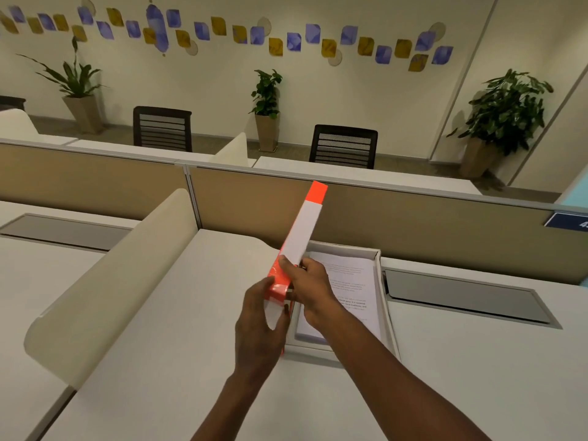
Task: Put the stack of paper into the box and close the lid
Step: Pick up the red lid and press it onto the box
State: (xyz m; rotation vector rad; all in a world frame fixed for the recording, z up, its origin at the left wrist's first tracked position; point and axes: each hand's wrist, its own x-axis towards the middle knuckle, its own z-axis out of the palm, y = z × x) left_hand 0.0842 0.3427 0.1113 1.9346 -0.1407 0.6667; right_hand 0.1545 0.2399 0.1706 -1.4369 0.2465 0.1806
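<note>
While the stack of paper point(353, 291) is lying inside the box point(386, 300) near the table's point(178, 313) far edge, the left hand point(259, 316) and right hand point(307, 286) are gripping the lid point(300, 237) upright; lowering it squarely over the box is probably coming next.

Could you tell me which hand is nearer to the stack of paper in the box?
Right hand: it overlaps the stack of paper. Left hand is beside the box, gripping the lid.

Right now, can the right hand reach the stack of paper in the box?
Probably yes: the right hand hovers just above the stack of paper, but it is busy gripping the raised lid with the left hand.
</note>
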